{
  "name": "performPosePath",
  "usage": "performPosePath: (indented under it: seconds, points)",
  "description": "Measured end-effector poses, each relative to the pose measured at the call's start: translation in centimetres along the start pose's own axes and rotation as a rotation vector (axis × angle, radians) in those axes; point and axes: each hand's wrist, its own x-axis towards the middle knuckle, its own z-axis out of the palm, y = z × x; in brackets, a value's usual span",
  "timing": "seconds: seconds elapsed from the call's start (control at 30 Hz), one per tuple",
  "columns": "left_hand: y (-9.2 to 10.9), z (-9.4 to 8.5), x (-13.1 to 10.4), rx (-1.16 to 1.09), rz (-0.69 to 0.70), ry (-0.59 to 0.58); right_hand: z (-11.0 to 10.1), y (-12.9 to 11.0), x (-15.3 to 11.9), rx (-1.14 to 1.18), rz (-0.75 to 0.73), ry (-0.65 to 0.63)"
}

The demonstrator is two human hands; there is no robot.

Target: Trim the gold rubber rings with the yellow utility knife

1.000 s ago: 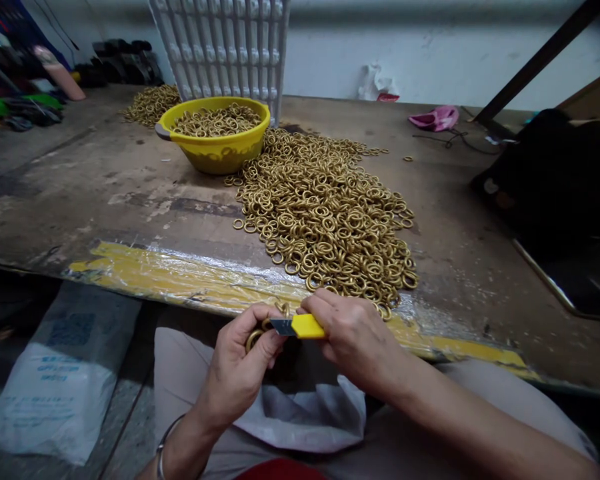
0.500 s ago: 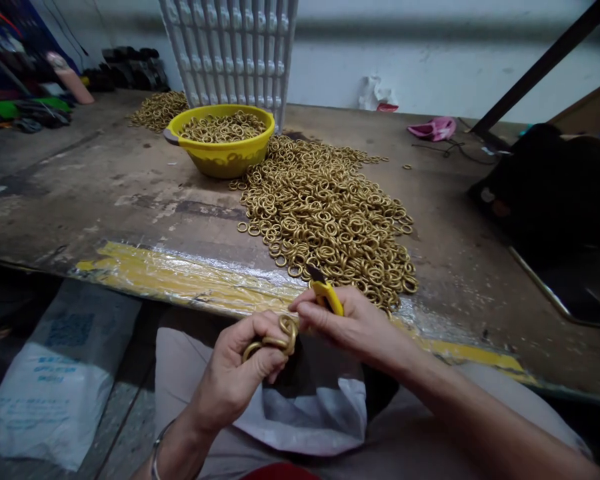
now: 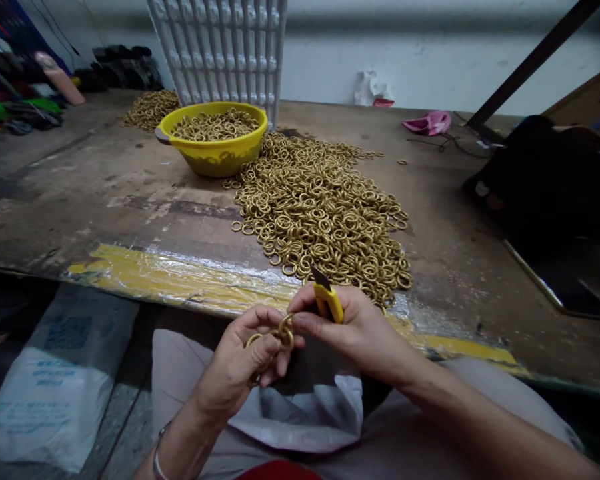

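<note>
Several gold-coloured rings (image 3: 285, 332) are pinched in my left hand (image 3: 243, 363), over my lap. My right hand (image 3: 347, 330) meets it from the right, with thumb and forefinger closed at the uppermost ring. Tucked in that same right hand is a yellow utility knife (image 3: 330, 303), its dark blade pointing up and left. Just beyond my hands a large heap of gold rings (image 3: 325, 213) covers the table. Below them an open white bag (image 3: 300, 420) lies between my legs. Fingers hide part of the held rings.
A yellow basin (image 3: 213, 157) full of rings stands behind the heap, before a grey ribbed panel (image 3: 225, 53). Yellow tape (image 3: 180, 277) runs along the table's front edge. A phone (image 3: 555, 280) and a pink cloth (image 3: 429, 123) lie at right. A white printed bag (image 3: 55, 380) hangs lower left.
My right thumb and forefinger have come in onto the upper ring at my left hand. The left fingers have shifted around the rings. The view has moved slightly.
</note>
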Motion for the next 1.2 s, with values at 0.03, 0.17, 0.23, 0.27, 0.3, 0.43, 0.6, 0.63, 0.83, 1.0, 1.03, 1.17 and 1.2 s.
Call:
performPosePath:
  seconds: [0.03,0.17,0.23,0.27,0.3,0.43,0.6,0.63,0.83,1.0,1.03,1.17,1.2]
  points:
    - [0.0,0.1,0.1,-0.032,-0.01,-0.029,0.0,0.1,0.0,-0.017,-0.021,-0.005]
    - [0.2,0.4,0.3,-0.108,-0.057,-0.047,0.2,0.5,0.0,-0.131,-0.146,0.03]
    - [0.3,0.5,0.3,-0.091,-0.056,-0.003,0.2,0.8,0.0,-0.218,-0.204,0.067]
    - [0.4,0.4,0.2,-0.063,-0.044,0.029,0.2,1.0,-0.1,-0.286,-0.23,0.094]
    - [0.5,0.3,0.1,-0.022,-0.024,0.067,0.2,1.3,-0.1,-0.371,-0.256,0.115]
    - [0.6,-0.2,-0.3,0.182,0.081,0.231,0.4,2.2,-0.6,-0.731,-0.276,0.07]
    - [0.3,-0.6,-0.5,0.337,0.126,0.294,1.0,2.7,-0.8,-0.914,-0.203,0.019]
    - [0.3,-0.6,-0.5,0.356,0.125,0.296,1.1,2.7,-0.8,-0.932,-0.196,0.017]
    - [1.0,0.1,-0.8,0.486,0.097,0.239,0.7,2.4,0.0,-1.139,-0.115,-0.005]
    - [0.2,0.5,-1.9,0.657,0.019,0.104,-3.0,1.5,0.9,-1.384,0.134,0.292]
    - [-0.6,0.4,-2.0,0.738,-0.023,0.074,-3.7,1.4,1.0,-1.347,0.113,0.366]
    - [-3.7,-0.9,-1.7,1.192,-0.081,-0.112,-5.1,1.2,1.4,-0.958,-0.014,0.472]
    - [-3.9,-1.2,-1.8,1.32,-0.032,-0.169,-5.3,1.2,1.5,-0.86,-0.024,0.485]
